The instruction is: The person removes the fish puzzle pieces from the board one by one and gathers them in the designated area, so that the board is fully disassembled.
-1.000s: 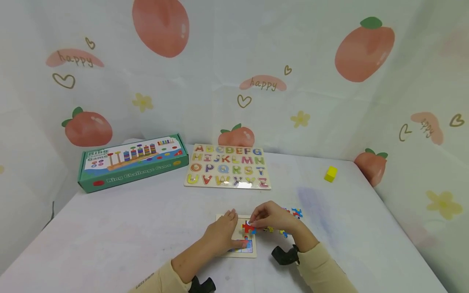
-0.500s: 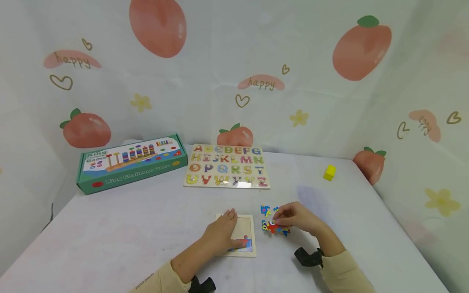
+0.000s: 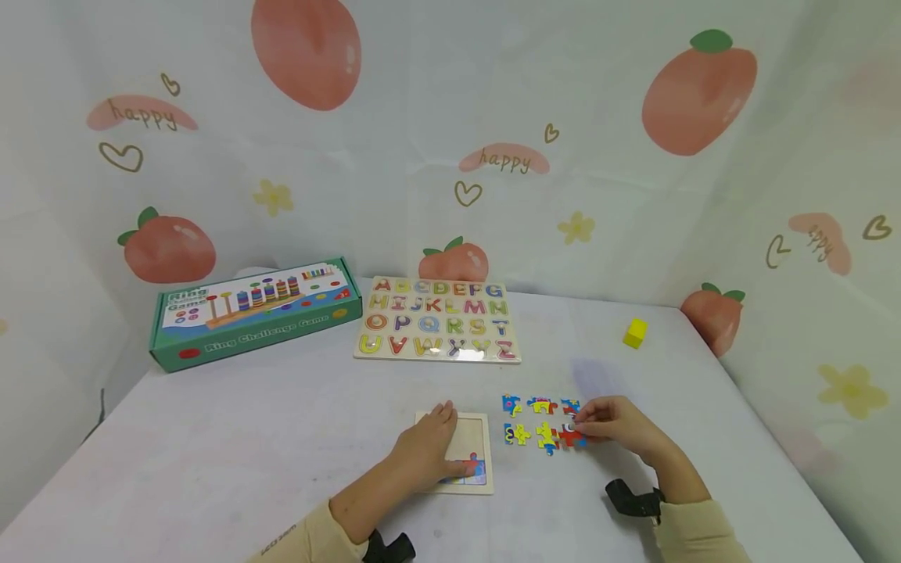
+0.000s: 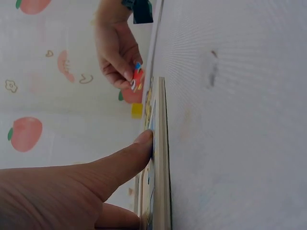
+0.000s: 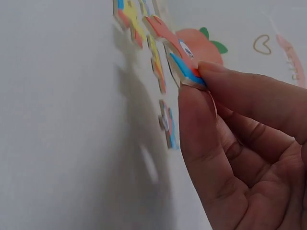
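My right hand [image 3: 619,426] pinches a red jigsaw piece [image 5: 175,45] with a blue edge and a printed eye, between thumb and fingertip. In the head view the piece is close over the right end of the loose jigsaw pieces [image 3: 542,406], which lie in two rows. My left hand [image 3: 422,453] rests flat on the wooden puzzle tray [image 3: 482,426], fingers straight, its thumb across the lower part. Fitted pieces [image 3: 479,472] in blue and red show along the tray's bottom; the hand hides the tray's left side.
Behind the tray lies a wooden alphabet board [image 3: 436,320]. A green ring game box [image 3: 256,313] stands at the back left. Near the back right edge sits a yellow block [image 3: 635,333]. A patterned cloth [image 3: 394,156] hangs behind the white table [image 3: 246,438].
My right hand has carried the red jigsaw piece rightward, from over the tray to the right end of the loose pieces, which now show. My left hand has stayed on the tray.
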A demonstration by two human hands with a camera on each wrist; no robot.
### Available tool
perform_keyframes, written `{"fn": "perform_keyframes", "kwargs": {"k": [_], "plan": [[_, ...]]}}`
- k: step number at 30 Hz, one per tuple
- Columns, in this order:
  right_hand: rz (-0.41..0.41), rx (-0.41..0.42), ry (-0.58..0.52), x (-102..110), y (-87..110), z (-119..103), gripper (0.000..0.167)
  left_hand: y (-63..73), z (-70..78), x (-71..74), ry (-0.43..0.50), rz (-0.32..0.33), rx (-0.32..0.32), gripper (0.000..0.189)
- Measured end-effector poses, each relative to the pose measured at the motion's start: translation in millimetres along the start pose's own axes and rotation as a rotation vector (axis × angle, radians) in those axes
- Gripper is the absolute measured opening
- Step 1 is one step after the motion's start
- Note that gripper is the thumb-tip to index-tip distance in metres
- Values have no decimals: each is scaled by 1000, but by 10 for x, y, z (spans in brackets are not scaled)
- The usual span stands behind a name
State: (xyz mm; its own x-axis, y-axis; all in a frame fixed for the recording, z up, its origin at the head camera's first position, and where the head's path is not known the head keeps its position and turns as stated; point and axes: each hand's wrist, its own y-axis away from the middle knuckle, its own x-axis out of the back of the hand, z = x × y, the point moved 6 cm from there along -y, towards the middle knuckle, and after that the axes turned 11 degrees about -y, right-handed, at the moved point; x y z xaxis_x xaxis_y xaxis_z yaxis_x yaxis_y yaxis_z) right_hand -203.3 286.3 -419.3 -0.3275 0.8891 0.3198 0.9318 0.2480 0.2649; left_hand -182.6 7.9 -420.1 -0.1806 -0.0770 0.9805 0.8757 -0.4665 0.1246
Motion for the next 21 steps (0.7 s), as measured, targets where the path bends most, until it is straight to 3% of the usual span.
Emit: {"fn": "perform_keyframes", "kwargs": {"k": [7,21], "plan": [[28,-41,21,73,19,77,31,-2,-2,-10,5,-6,2,90],[61,-17,107,43,9,103,25,3,-4,-17,12,-3,-3,90]]}}
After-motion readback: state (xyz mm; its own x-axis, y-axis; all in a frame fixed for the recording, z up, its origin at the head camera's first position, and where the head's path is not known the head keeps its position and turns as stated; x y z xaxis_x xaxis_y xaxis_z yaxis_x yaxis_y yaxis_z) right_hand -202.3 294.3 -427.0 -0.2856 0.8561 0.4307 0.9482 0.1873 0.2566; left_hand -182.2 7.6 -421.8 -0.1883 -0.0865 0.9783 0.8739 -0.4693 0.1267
